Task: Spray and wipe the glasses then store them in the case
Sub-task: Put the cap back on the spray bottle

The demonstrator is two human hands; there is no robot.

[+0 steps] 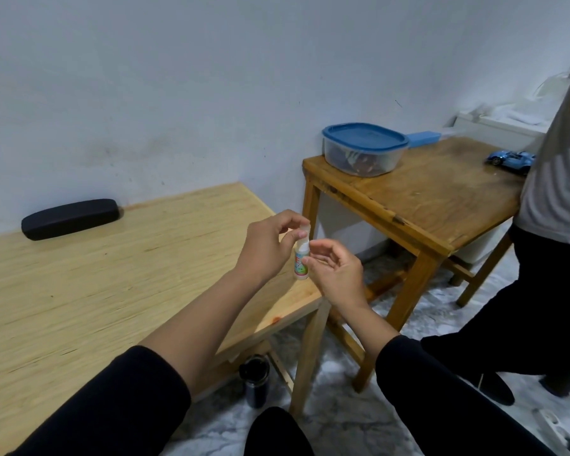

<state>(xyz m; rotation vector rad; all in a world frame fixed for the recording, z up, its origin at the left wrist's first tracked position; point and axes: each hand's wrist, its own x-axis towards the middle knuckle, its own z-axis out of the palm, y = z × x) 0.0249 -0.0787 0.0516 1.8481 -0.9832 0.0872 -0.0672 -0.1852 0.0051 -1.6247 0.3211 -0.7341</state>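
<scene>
I have the small spray bottle point(300, 262) up in the air over the right front corner of the pale tabletop point(106, 274), not resting on it. My left hand point(269, 243) pinches the clear cap point(304, 231) at the top between thumb and fingertips; my right hand point(334, 273) holds the bottle's body lightly with thumb and forefinger, the other fingers loosely spread. I judge the step in hand to be working the cap, most likely taking it off before spraying. To do it well I should firm up the right hand's hold lower on the body, keep the bottle upright, and pull the cap straight up, not sideways, so nothing slips or leaks. The black case point(69, 218) lies closed at the far left edge of the tabletop, against the wall. The glasses themselves I cannot see anywhere; they may be inside the case. A second person point(553, 199) stands by the darker table point(418, 199) to the right.
</scene>
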